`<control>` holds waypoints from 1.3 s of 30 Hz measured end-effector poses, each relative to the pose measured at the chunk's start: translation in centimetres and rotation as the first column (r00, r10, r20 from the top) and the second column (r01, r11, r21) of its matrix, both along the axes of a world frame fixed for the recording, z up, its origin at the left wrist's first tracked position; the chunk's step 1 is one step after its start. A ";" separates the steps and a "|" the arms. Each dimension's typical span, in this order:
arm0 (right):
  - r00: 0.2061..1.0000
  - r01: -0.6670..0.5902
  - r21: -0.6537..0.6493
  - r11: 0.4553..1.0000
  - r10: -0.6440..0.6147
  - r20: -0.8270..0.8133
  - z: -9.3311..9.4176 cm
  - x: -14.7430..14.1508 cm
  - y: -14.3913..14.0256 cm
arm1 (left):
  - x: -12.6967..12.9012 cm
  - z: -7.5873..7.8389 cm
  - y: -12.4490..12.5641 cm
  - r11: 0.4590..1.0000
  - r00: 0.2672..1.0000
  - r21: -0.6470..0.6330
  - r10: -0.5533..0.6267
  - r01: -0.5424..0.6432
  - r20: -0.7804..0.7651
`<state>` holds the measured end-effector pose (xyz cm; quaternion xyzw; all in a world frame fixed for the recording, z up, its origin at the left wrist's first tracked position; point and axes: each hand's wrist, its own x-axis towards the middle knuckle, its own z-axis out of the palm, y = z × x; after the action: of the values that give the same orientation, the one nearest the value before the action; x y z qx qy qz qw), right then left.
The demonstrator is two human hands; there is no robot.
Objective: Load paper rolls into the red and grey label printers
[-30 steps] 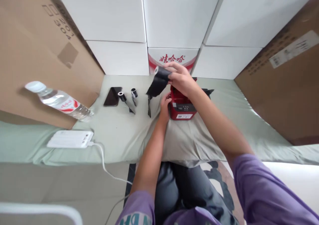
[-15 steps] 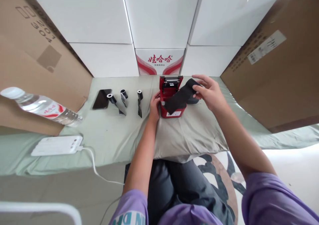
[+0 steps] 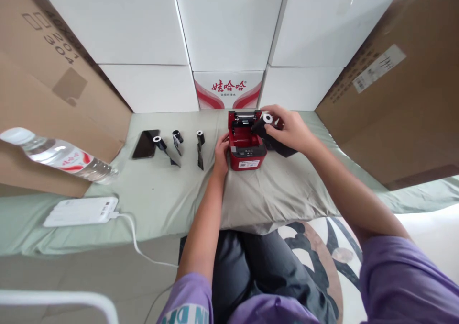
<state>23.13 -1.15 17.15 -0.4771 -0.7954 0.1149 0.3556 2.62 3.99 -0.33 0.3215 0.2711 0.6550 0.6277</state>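
Observation:
A small red receipt printer (image 3: 235, 159) stands on the cloth with its lid (image 3: 245, 117) raised and its red paper bay exposed. My left hand (image 3: 222, 154) grips the printer's left side, fingers partly hidden behind it. Between the fingers and thumb of my right hand (image 3: 291, 128) is a black paper roll (image 3: 259, 127) with a white core end showing. It is tilted at the right edge of the bay. A dark strip, seemingly its loose paper (image 3: 283, 148), spreads below my right hand. Further left stand several smaller dark rolls (image 3: 200, 137), with strips trailing from them.
A black phone (image 3: 145, 144) lies left of the small rolls. A water bottle (image 3: 64, 157) and a white power bank (image 3: 81, 211) with a cable are at the far left. White boxes (image 3: 229, 32) form a wall behind; brown cartons (image 3: 401, 104) flank the cloth-covered table (image 3: 168, 195).
My right hand has turned the paper roll and brought it left to the printer's bay. The loose strip has swung from over the printer to its right. My left hand stays on the printer.

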 end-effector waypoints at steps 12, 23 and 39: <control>0.627 -0.128 0.000 0.992 0.081 0.775 -1.1 -5.6 3.9 | -0.1 -0.1 0.4 1.000 0.999 -0.018 0.024 -0.025 -0.049; 0.489 0.027 -0.179 0.983 0.143 0.861 -3.1 -10.4 5.7 | -0.2 0.4 0.2 0.998 0.998 -0.048 0.034 -0.036 -0.045; 0.824 -0.108 -0.428 0.897 0.321 0.466 -0.1 -3.0 2.0 | 0.0 0.3 0.2 1.000 0.999 -0.011 0.020 -0.021 -0.049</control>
<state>20.13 0.88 17.10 -0.4557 -0.8731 0.1733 0.0087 2.59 4.19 -0.07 0.3309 0.2937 0.6517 0.6160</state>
